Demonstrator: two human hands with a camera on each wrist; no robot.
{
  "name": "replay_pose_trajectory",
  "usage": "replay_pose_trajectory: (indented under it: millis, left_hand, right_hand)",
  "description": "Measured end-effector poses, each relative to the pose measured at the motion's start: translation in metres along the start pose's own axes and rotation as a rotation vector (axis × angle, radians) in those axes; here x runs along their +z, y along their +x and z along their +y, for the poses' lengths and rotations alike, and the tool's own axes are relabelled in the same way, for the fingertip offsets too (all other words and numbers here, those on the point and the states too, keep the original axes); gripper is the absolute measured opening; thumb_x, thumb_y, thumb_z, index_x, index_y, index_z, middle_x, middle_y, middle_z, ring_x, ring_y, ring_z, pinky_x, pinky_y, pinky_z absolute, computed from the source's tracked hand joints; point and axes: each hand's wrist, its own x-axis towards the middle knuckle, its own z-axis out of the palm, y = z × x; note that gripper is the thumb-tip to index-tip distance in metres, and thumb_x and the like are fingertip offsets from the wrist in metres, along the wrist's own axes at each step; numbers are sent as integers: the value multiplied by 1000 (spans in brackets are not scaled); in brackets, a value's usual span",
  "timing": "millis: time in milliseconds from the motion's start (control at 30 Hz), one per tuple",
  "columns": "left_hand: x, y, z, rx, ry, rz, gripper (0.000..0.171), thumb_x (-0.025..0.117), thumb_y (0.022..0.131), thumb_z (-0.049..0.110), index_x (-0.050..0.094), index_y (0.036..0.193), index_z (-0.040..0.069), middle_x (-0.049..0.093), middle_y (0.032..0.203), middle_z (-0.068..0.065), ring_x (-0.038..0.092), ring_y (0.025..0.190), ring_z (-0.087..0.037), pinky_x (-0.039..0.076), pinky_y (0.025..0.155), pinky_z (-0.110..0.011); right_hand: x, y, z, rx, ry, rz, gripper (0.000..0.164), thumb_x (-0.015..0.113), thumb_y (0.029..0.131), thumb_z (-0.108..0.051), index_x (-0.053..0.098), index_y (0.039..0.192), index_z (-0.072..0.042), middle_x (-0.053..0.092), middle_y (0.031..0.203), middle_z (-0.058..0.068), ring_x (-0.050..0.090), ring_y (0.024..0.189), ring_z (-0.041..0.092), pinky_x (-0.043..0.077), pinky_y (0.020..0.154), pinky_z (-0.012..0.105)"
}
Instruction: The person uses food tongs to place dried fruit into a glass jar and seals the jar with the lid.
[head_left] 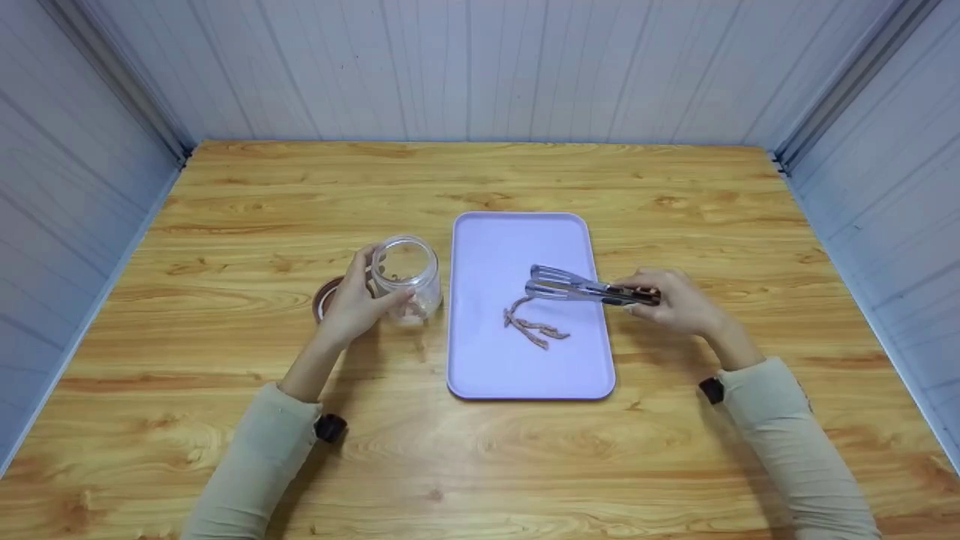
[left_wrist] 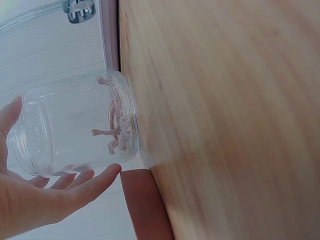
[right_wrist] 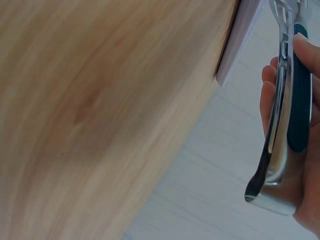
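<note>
My left hand holds a clear jar, thumb and fingers spread around its side. The jar's mouth is uncovered, and several thin brown dried strips lie at its bottom in the left wrist view. With my right hand I grip metal tongs by their dark handles. Their slotted heads stand a little apart over a lilac tray. Several brown twisted strips lie on the tray, just below the tong heads in the head view.
A brown lid lies on the wooden table left of the jar, partly hidden by my left hand. Pale panel walls border the table at the back and both sides. The tray stands between the two hands.
</note>
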Motion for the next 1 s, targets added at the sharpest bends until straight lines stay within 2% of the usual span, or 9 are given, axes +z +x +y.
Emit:
replay_pose_trajectory:
  millis: [367, 600, 800, 1000]
  left_hand:
    - [0, 0, 0, 6, -6, 3, 85, 73, 72, 31, 22, 135, 3, 27, 135, -17, 35, 117, -34, 36, 92, -38]
    - [0, 1, -1, 5, -64, -23, 84, 72, 73, 31, 21, 135, 6, 28, 133, -16, 38, 115, -34, 41, 85, -37]
    - [0, 0, -1, 10, -45, -11, 83, 72, 73, 31, 23, 134, 5, 29, 132, -16, 38, 115, -34, 41, 85, -37]
    - [0, 0, 0, 15, -45, -5, 83, 73, 72, 30, 23, 134, 5, 30, 132, -17, 39, 114, -34, 40, 86, -37]
  right_hand:
    - [6, -2, 5, 5, -12, -8, 35, 69, 71, 0, 64, 106, -5, 57, 77, -4, 46, 63, 12, 39, 54, 27]
    - [7, -4, 3, 35, 13, -4, 33, 69, 73, -2, 65, 105, -7, 59, 81, -3, 48, 66, 13, 40, 57, 28]
    - [9, -6, 4, 16, 6, 3, 31, 69, 73, -3, 65, 104, -6, 60, 82, -2, 49, 68, 12, 41, 58, 28]
    - [10, -7, 3, 34, -11, 0, 27, 69, 75, -6, 67, 102, -9, 58, 78, -6, 48, 64, 11, 40, 55, 28]
